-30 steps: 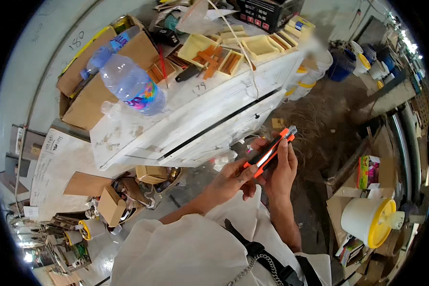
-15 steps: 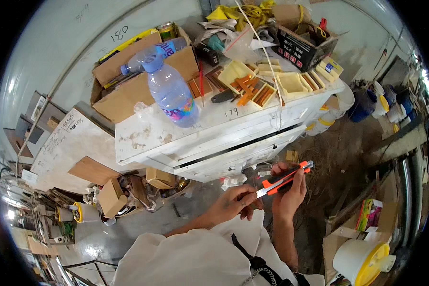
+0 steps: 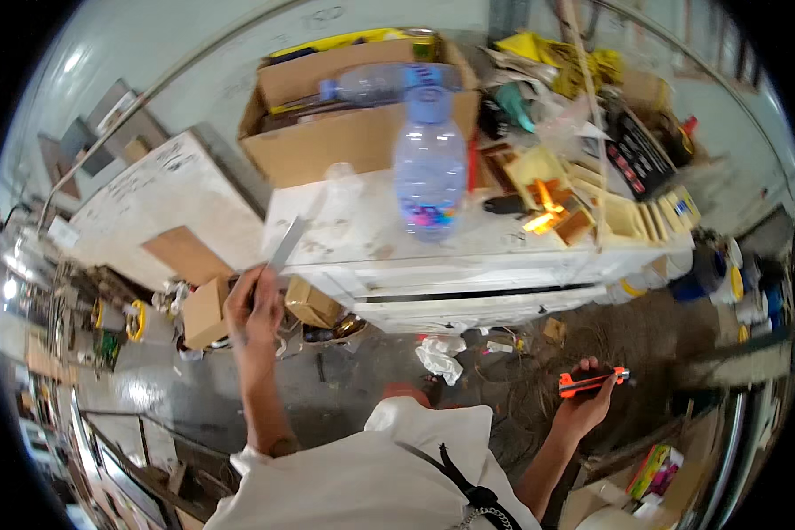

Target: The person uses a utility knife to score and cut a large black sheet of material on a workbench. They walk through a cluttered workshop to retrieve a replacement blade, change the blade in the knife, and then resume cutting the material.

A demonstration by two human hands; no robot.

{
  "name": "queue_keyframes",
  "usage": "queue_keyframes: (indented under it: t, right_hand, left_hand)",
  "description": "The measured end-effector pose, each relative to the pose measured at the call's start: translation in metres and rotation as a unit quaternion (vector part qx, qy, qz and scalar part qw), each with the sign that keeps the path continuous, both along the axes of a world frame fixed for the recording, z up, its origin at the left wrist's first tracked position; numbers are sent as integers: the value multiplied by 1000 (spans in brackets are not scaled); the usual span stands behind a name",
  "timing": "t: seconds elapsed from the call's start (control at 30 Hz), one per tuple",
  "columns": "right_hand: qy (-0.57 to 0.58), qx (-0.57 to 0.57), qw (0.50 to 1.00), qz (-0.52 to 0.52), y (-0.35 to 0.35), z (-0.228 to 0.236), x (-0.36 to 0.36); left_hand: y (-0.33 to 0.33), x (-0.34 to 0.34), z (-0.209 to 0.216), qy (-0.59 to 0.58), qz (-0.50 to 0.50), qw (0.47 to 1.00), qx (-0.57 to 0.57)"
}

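l head cam, fisheye, faces down/fwd past shirt [image 3: 353,481] to nearby cabinet [image 3: 344,243]

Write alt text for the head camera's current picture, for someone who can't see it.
A person's left hand holds a thin grey blade and the right hand an orange and black knife handle, wide apart before a white cabinet. On top stand a clear bottle and a cardboard box, a second bottle lying across it.

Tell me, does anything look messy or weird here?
Yes. Crumpled white litter lies on the floor in front of the white cabinet, where it looks dropped. A plastic bottle lies sideways across the cardboard box, though another bottle stands upright.
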State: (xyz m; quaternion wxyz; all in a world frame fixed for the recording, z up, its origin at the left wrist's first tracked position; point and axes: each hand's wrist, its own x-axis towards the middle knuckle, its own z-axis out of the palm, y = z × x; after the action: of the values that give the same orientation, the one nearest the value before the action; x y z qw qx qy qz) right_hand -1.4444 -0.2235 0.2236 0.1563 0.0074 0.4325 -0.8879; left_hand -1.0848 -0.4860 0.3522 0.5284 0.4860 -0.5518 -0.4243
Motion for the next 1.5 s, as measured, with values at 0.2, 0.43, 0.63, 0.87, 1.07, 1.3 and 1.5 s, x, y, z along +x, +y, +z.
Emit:
queue_keyframes:
  t: [0.2,0.43,0.63,0.87,1.07,1.3,1.5]
  right_hand:
    - [-36,-28,996,79,-50,19,39]
    - [-29,-27,999,26,-39,9,37]
    - [-200,-45,975,-81,-11,4,23]
    - [-226,87,970,2,3,-75,28]
    - [-339,-1,941,-26,69,-108,-4]
    - [-338,13,925,-175,181,-143,-194]
    - [-401,-17,887,-227,278,-172,-360]
  left_hand:
    - [-56,-7,-1,-283,80,942,-163]
    - [-72,12,-27,-278,150,929,-195]
    - [-38,-31,-33,-69,-240,960,-124]
    - [12,-192,-99,-255,-641,713,124]
    - [74,-333,-151,-395,-685,602,111]
    - [189,-585,-175,-375,-741,556,10]
    - [171,-729,-366,-561,-663,487,-94]
